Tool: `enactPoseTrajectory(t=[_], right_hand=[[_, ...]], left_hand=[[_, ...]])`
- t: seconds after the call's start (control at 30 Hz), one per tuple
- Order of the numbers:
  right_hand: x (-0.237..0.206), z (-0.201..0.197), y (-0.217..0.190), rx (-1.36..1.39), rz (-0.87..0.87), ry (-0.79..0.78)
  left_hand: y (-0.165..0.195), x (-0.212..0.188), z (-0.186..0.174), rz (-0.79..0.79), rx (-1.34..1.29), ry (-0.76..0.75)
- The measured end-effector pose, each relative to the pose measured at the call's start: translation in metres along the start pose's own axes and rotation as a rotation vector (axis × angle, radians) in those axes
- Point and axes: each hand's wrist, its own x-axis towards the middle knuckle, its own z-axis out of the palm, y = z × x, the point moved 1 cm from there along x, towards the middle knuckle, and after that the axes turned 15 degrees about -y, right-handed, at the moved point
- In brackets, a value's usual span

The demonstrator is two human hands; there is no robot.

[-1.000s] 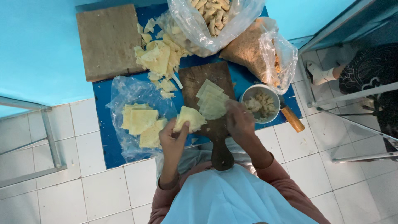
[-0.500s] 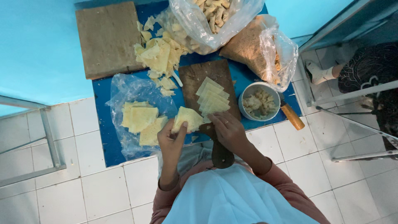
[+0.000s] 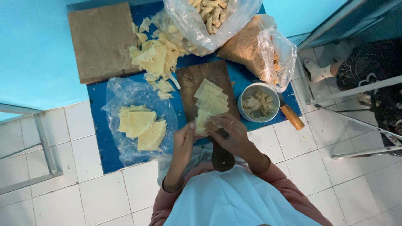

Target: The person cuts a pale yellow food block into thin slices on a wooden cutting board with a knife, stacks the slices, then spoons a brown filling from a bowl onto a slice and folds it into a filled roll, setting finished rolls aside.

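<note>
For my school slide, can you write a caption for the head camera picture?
Both hands, left hand and right hand, hold a pale yellow wrapper over a wooden board beside a bowl of filling.

A blue mat (image 3: pixel 100 138) on white floor tiles (image 3: pixel 104 196) carries boards, bags and a bowl (image 3: pixel 258 102).

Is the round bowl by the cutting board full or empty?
Partly full: the bowl stands upright with pale filling heaped inside, its rim showing.
</note>
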Motion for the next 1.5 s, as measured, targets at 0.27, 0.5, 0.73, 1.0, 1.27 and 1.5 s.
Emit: enactPoseTrajectory(t=[0.27,0.5,0.73,1.0,1.27,1.5], right_hand=[[-0.002,0.001,0.010,0.219,0.152,0.040],[-0.002,0.000,0.007,0.244,0.186,0.030],[0.005,0.004,0.001,0.065,0.027,0.013],[0.008,0.008,0.005,0.027,-0.028,-0.017],[-0.002,0.019,0.020,0.246,0.213,0.046],[-0.005,0.023,0.029,0.736,0.331,0.052]], left_hand=[[-0.006,0.001,-0.004,-0.022,0.213,0.018],[0.001,0.001,0.001,-0.045,0.243,0.028],[0.015,-0.001,0.002,0.048,0.131,-0.014],[0.016,0.001,0.001,0.031,0.194,-0.002],[0.022,0.004,0.002,0.091,0.324,-0.011],[0.022,0.004,0.003,0.063,0.481,0.052]])
